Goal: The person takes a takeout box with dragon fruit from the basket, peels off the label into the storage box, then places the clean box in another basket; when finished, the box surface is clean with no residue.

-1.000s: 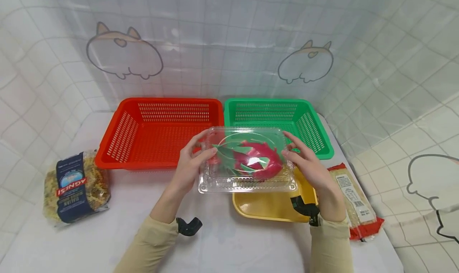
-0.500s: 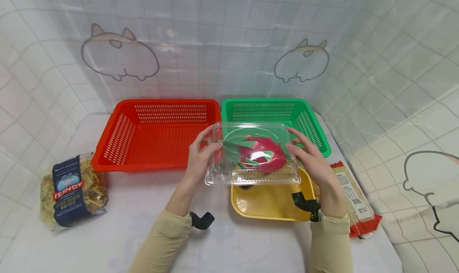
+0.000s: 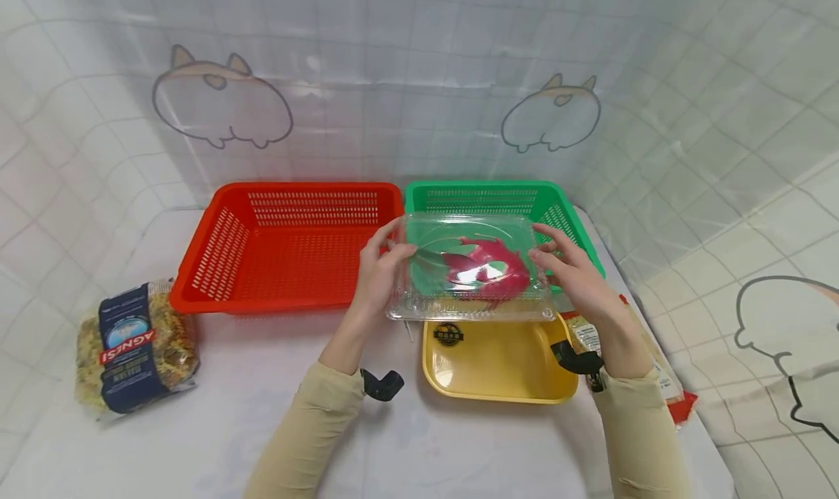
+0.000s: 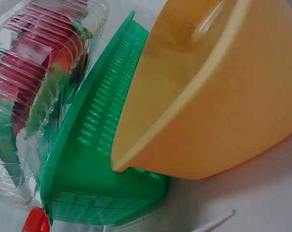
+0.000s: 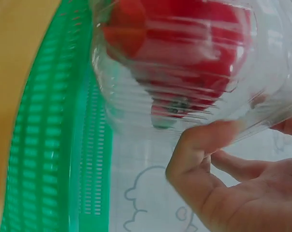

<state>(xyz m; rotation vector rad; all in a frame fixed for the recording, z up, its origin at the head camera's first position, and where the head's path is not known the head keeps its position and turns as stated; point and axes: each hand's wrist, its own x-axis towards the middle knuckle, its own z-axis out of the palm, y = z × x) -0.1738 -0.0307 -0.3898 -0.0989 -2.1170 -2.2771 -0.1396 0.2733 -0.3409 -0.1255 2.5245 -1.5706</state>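
Note:
Between both hands hangs a clear plastic clamshell box [image 3: 468, 306], tilted, with a pink dragon fruit [image 3: 501, 266] with green tips inside. My left hand [image 3: 376, 277] grips its left edge, thumb on top. At the opposite edge my right hand [image 3: 577, 277] pinches the rim; the right wrist view shows its thumb and fingers [image 5: 199, 145] bent at the rim. Below and behind the box stands a green basket [image 3: 577, 226], whose inside is partly hidden. A yellow basin [image 3: 498, 368] lies nearer the person, under the box's front edge.
A red basket [image 3: 288, 266] stands left of the green one. An Agnesi pasta bag [image 3: 138, 350] lies at the far left. Another bag with red ends [image 3: 682, 408] lies at the right, partly behind the right arm. Patterned curtains enclose the white table.
Both hands have carried the box slightly right and away from the person, farther over the green basket. More of the yellow basin, including its dark label, now shows.

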